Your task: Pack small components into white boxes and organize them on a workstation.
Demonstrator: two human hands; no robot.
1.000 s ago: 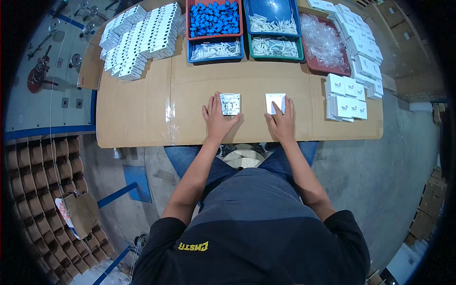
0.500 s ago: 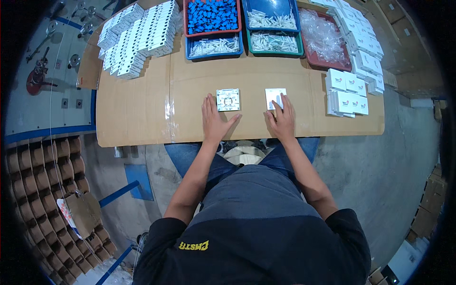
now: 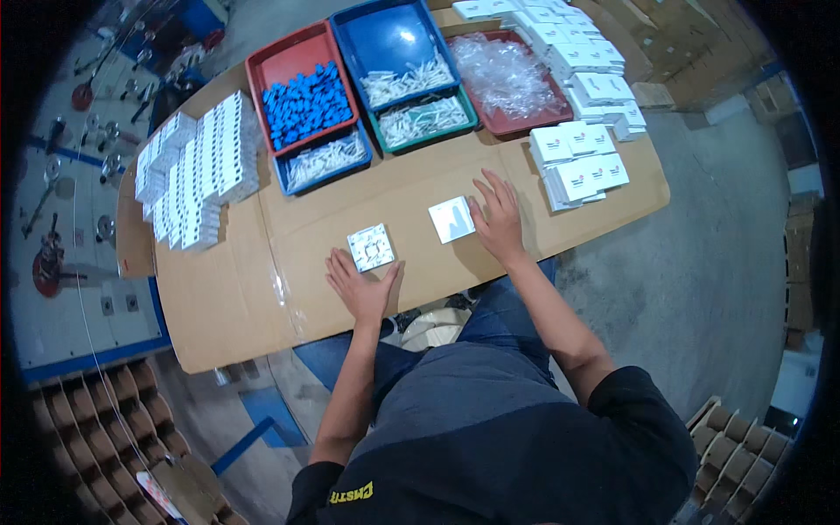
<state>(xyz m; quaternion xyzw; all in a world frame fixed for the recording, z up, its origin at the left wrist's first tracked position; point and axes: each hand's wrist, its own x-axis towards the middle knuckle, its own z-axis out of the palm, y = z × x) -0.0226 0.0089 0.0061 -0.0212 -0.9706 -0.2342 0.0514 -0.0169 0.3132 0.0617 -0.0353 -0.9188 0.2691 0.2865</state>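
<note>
On the cardboard tabletop lies a square white electrical unit, its detailed inner side facing up. My left hand rests at its near-left edge with the fingers and thumb spread, holding nothing. A flat white square plate lies a little apart to the right, with a greyish patch on its face. My right hand is just beyond that plate's right edge, fingers apart and nothing in them. Its thumb is close to the edge, and I cannot tell whether they touch.
Stacked white units stand at the left. Farther back are a red tray of blue pieces, a blue tray and a green tray with white pieces, and a dark red tray of clear bags. White packages are piled at the right.
The whole view has turned and shifted with my head. My right hand has moved off the white plate to its right side. My left hand stays beside the electrical unit.
</note>
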